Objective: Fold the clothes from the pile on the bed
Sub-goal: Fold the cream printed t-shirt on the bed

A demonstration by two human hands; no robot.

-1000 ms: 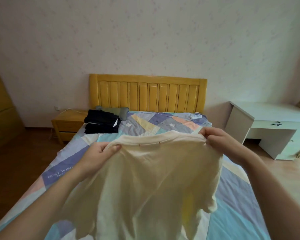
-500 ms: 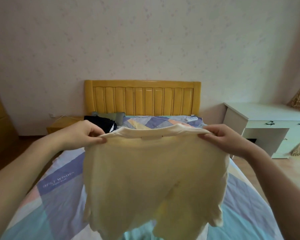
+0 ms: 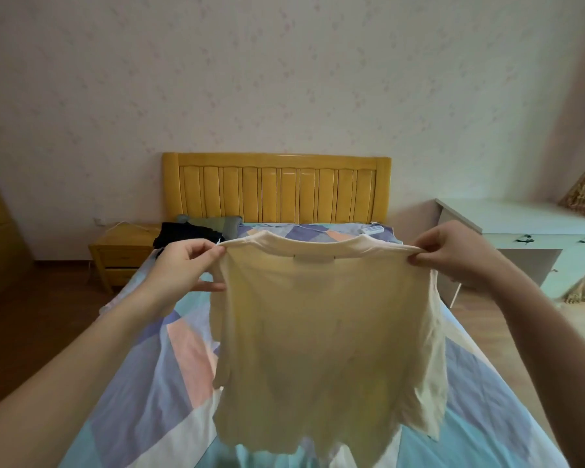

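The person held a cream T-shirt (image 3: 321, 336) up in the air in front of the body, above the bed (image 3: 142, 376). The left hand (image 3: 183, 268) pinched the left shoulder of the shirt between thumb and fingers, so its grip was clenched on the cloth. The right hand (image 3: 453, 255) pinched the right shoulder in the same way, with its fingers curled over the top edge. The neckline was stretched between the two hands and a small label was visible just under the collar. The shirt hung down straight, and its lower hem was near the bottom of the view, over the bed; whether the hem touched the cover I could not tell.

The bed had a patchwork cover in blue, pink, white and turquoise. At the far end stood a yellow wooden headboard (image 3: 277, 190). Near it, on the left side of the bed, lay a stack of dark clothes (image 3: 186, 233), beside a grey-green pillow (image 3: 217, 222). A small white object (image 3: 372, 229) lay on the right side near the headboard; it was too small to identify. A wooden nightstand (image 3: 122, 255) stood to the left of the bed, and a white desk (image 3: 520, 231) stood to the right as a surface against the wall.
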